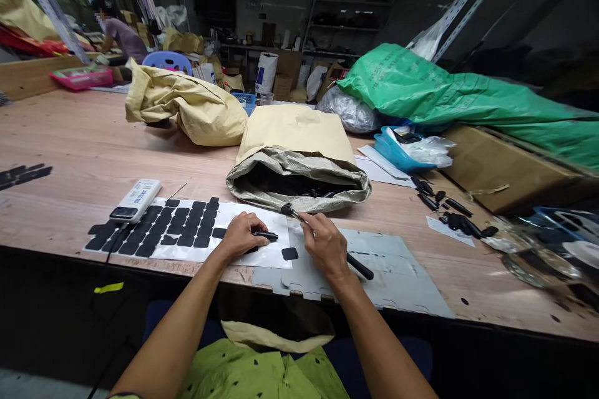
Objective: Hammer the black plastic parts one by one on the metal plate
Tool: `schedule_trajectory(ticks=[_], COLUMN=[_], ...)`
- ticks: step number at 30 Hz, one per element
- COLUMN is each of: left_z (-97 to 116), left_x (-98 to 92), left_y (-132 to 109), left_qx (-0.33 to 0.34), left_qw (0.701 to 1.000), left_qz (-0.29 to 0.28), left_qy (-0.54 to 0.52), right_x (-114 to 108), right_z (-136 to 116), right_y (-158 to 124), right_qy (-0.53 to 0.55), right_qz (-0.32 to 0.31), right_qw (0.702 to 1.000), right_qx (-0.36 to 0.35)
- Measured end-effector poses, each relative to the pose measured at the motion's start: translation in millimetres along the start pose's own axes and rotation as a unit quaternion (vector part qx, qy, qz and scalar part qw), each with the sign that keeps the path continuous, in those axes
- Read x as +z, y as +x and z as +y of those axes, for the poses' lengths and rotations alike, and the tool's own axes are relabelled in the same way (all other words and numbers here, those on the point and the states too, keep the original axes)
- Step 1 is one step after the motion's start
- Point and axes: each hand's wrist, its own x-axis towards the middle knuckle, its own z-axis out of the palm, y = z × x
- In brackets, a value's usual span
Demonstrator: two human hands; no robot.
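Observation:
My left hand (243, 234) is closed around a small black rod-shaped part (266, 235), above a white sheet (271, 218) with black rounded squares. My right hand (325, 243) grips a black-handled tool (359, 265). Its thin metal shaft points toward the bag, with a dark lump at the tip; I cannot make out its kind. Rows of black square pads (185, 224) lie on the sheets at left, and a single black pad (290, 254) sits between my hands. Just beyond them, an open paper sack (299, 131) lies on its side with dark parts inside.
A white device (136, 201) with a cable rests on the pads. A grey board (388, 268) lies under my right hand. Black parts (461, 221), a blue basin (397, 153), a cardboard box (515, 168) and a green sack (449, 87) stand at right. Another person (119, 34) sits far left.

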Motion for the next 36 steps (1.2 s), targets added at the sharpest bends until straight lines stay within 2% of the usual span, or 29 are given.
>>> schedule_trajectory(ticks=[6, 15, 18, 21, 25, 27, 31, 36], left_z=[-3.4, 0.0, 7.7, 19.3, 29.3, 29.3, 27.3, 37.7], left_x=[2.0, -3.0, -2.6, 2.9, 21.1, 32.7, 47.7, 39.3], left_y=[-1.3, -4.0, -19.8, -49.4, -89.6, -102.0, -110.4, -96.2], left_qx=[0.014, 0.039, 0.064, 0.105, 0.155, 0.169, 0.169, 0.151], left_qw=[1.0, 0.999, 0.998, 0.994, 0.982, 0.975, 0.967, 0.98], left_qz=[0.002, -0.017, -0.015, -0.038, -0.105, -0.117, -0.115, -0.095], left_qy=[0.012, 0.03, 0.019, 0.001, 0.037, 0.087, 0.154, 0.083], right_x=[25.7, 26.2, 27.1, 27.3, 26.5, 26.0, 25.3, 25.7], right_z=[14.2, 10.4, 10.9, 10.6, 9.6, 9.3, 8.6, 7.9], right_y=[1.8, -1.0, -0.8, -0.7, -0.4, -0.2, -0.6, -1.4], right_qy=[-0.064, -0.069, -0.071, -0.072, -0.074, -0.074, -0.074, -0.079], right_qz=[0.005, -0.001, 0.001, 0.003, 0.002, -0.001, -0.003, 0.001], right_qw=[0.998, 0.998, 0.997, 0.997, 0.997, 0.997, 0.997, 0.997], right_qx=[-0.014, -0.009, -0.009, -0.008, -0.006, -0.006, -0.005, -0.004])
